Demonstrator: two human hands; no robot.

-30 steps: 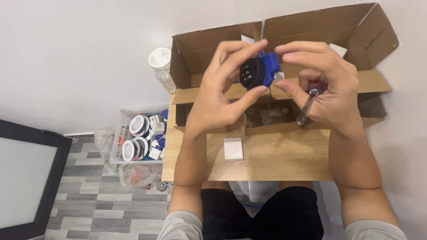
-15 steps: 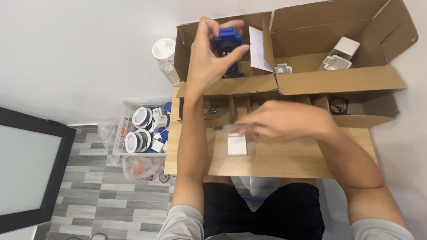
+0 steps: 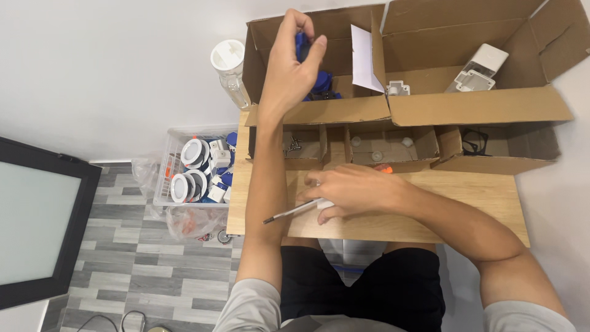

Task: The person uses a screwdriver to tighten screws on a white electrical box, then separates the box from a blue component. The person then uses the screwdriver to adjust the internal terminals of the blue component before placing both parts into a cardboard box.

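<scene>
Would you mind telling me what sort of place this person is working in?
Probably a small home or workshop assembly station: a narrow wooden table against a white wall, cardboard boxes of small parts sorted into compartments, and a clear bin of round fittings on the tiled floor.

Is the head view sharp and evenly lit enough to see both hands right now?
Head view: even, soft light, no glare; left hand sharp over the cardboard box, its blue part mostly hidden; right hand clear on the wooden table; edges bowed by the wide lens.
</scene>
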